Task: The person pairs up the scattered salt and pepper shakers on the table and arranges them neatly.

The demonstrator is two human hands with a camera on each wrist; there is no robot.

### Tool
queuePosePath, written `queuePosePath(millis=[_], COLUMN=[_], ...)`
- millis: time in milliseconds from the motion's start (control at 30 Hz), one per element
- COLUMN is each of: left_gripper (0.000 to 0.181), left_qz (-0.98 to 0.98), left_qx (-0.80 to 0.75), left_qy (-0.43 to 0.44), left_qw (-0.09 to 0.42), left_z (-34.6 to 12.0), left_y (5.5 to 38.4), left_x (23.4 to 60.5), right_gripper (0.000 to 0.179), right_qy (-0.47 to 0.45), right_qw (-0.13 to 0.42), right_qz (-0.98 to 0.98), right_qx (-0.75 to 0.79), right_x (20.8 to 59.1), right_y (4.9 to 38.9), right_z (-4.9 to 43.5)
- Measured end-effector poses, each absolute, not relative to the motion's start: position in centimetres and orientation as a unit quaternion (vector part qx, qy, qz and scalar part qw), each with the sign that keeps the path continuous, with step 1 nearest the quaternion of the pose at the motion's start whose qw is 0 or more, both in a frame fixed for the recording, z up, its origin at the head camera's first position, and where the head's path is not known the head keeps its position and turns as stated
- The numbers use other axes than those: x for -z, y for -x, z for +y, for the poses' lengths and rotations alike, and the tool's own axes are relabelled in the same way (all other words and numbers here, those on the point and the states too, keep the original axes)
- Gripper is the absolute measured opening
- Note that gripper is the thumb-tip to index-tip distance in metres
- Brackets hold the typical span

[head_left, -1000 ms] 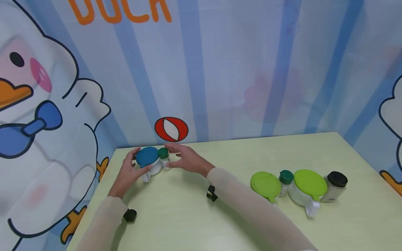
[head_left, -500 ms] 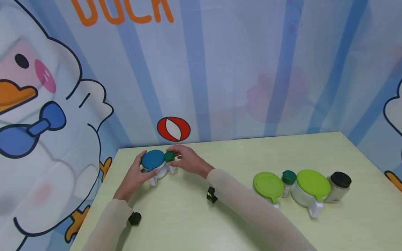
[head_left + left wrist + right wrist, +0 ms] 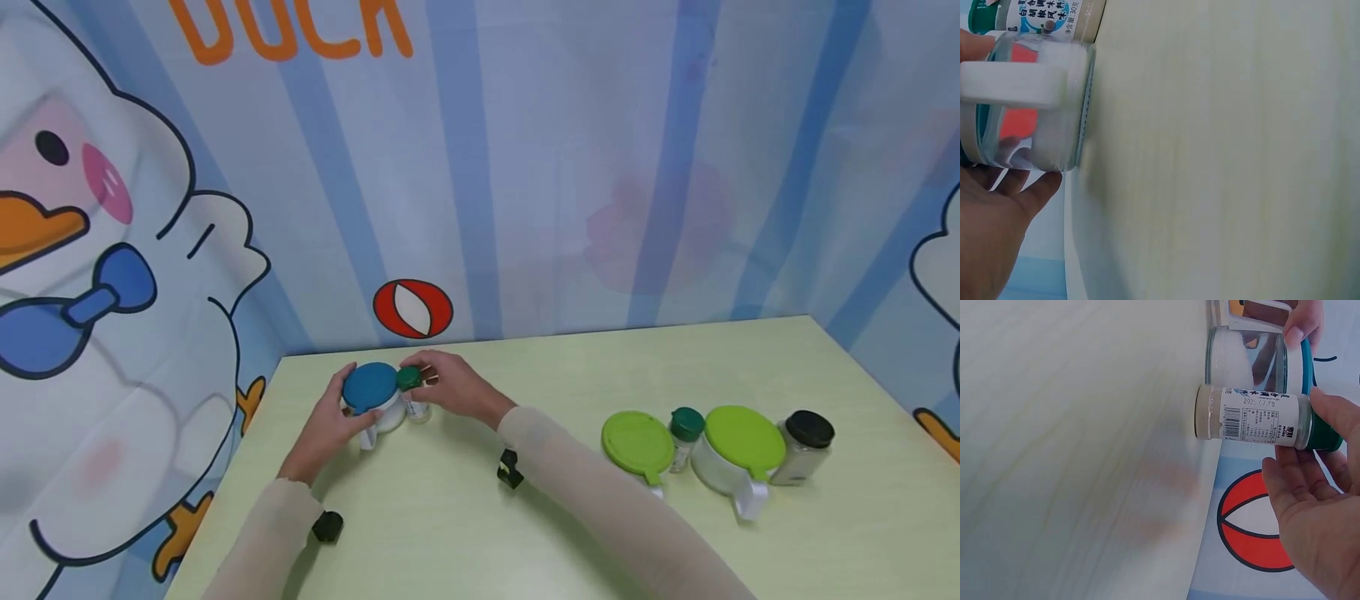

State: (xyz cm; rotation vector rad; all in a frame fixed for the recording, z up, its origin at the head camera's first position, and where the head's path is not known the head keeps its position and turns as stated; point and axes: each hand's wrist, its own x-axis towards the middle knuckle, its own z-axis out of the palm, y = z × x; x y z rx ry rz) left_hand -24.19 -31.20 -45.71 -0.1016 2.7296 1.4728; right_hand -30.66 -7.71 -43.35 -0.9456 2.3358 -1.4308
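Observation:
My left hand (image 3: 327, 427) grips a clear glass seasoning jar with a round blue lid (image 3: 371, 386) and a white handle. Its thumb and fingers lie on opposite sides of the jar. Right beside it stands a small spice shaker bottle (image 3: 1260, 417) with a green cap, a printed white label and pale brown powder inside. My right hand (image 3: 461, 388) pinches this bottle at its cap, seen in the right wrist view with the thumb on one side and fingers on the other. Both containers are upright near the table's back left corner, the jar's base (image 3: 1079, 125) at the tabletop.
At the right of the table (image 3: 480, 533) stand two lime-lidded jars (image 3: 742, 437) (image 3: 639, 442), another green-capped shaker (image 3: 686, 427) and a black-lidded jar (image 3: 804, 446). A printed duck curtain (image 3: 540, 167) hangs behind the table's back edge.
My right hand has closed from spread fingers beside the shaker bottle to a pinch at its green cap. Jar and bottle have shifted slightly right and nearer together.

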Motion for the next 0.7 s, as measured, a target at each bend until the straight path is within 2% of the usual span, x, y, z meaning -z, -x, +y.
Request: queuePosePath(millis=[267,533,700], left_gripper=[0.105,0.102,0.101], left_qz=[0.882,0.876,0.877], left_qx=[-0.468,-0.478,-0.478], left_qy=[0.053,0.049,0.043], left_qw=[0.023,0.025,0.021], left_z=[-30.57,-30.34,-30.30], left_y=[23.99,23.82,23.99], left_x=[46.08,45.95,45.64], right_gripper=[0.042,0.051,0.042], right_qy=[0.327,0.336,0.335], right_qw=[0.126,0.129,0.122], right_qz=[0.794,0.801,0.802], right_qx=[0.497,0.479,0.480], right_x=[43.91,43.58,43.44], right_y=[30.53,30.41,30.51], right_z=[-7.23,-6.82,-6.70])
